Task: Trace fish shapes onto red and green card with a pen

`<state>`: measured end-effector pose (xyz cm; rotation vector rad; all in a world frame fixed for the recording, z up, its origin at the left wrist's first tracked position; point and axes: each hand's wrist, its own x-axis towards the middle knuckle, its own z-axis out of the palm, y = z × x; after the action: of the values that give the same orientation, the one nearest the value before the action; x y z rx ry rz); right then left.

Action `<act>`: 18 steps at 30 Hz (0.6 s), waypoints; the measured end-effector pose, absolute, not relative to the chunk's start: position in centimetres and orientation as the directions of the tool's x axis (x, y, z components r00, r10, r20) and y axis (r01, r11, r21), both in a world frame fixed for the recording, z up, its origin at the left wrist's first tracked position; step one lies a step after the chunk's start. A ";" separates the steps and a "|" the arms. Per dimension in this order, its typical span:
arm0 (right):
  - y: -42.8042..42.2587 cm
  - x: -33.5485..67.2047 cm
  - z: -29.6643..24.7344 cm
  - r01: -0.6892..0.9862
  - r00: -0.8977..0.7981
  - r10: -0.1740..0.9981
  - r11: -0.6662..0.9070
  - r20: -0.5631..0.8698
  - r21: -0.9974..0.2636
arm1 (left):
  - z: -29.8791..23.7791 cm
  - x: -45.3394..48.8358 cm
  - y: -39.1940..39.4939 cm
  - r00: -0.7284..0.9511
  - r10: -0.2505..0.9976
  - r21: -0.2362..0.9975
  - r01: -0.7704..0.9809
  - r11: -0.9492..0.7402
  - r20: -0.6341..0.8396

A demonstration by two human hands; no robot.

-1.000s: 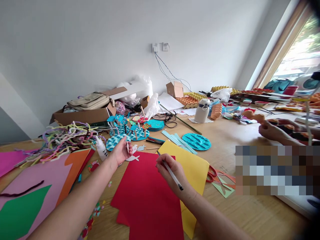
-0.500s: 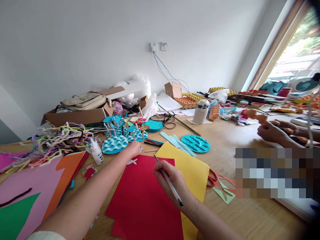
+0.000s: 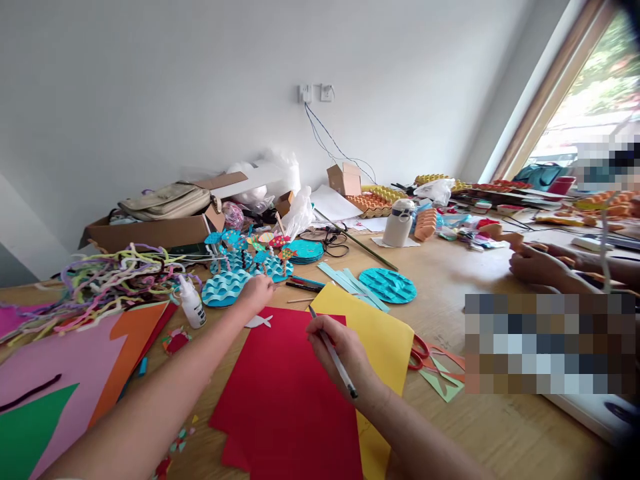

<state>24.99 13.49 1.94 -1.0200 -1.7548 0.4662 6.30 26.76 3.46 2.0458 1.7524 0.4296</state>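
Note:
My right hand (image 3: 340, 350) is closed round a pen (image 3: 337, 363) with a clear barrel, held over the red paper (image 3: 295, 387). The pen's dark tip points away from me. My left hand (image 3: 257, 292) reaches past the far edge of the red paper, beside the blue wavy paper craft (image 3: 225, 288). Its fingers are curled together, and whatever they may hold is hidden. Just below that hand, a small white fish cutout (image 3: 260, 322) lies at the red sheet's corner. Yellow paper (image 3: 385, 340) lies partly under the red sheets.
Red-handled scissors (image 3: 419, 350) and green paper scraps lie at right. A glue bottle (image 3: 193, 303) stands at left near a pile of pipe cleaners (image 3: 125, 287). A blue round craft (image 3: 387, 285) lies beyond the yellow paper. Another person's hands (image 3: 540, 267) hold egg-carton pieces.
My left hand has moved slightly left and away from me, uncovering more of the fish cutout. My right hand still holds the pen in nearly the same place.

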 end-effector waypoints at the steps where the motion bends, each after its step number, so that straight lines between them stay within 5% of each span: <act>1: 13.7 25.2 1.8 0.405 -0.106 0.829 0.541 0.550 -0.737 | 4.0 6.2 26.1 0.149 0.988 0.548 0.830 -0.106 -0.035; 9: 14.3 25.7 2.1 0.143 -0.046 0.932 0.361 0.358 -0.921 | 6.7 6.6 14.9 0.253 0.966 0.878 0.472 -0.074 -0.055; 18: 7.1 25.3 5.8 -0.059 -0.201 0.965 0.159 0.168 -0.986 | 7.4 8.6 7.2 0.393 0.910 0.935 0.354 -0.015 -0.134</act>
<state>25.28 7.09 5.75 -0.9503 -1.4001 1.2514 8.63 7.17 7.39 1.5848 1.1534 0.6528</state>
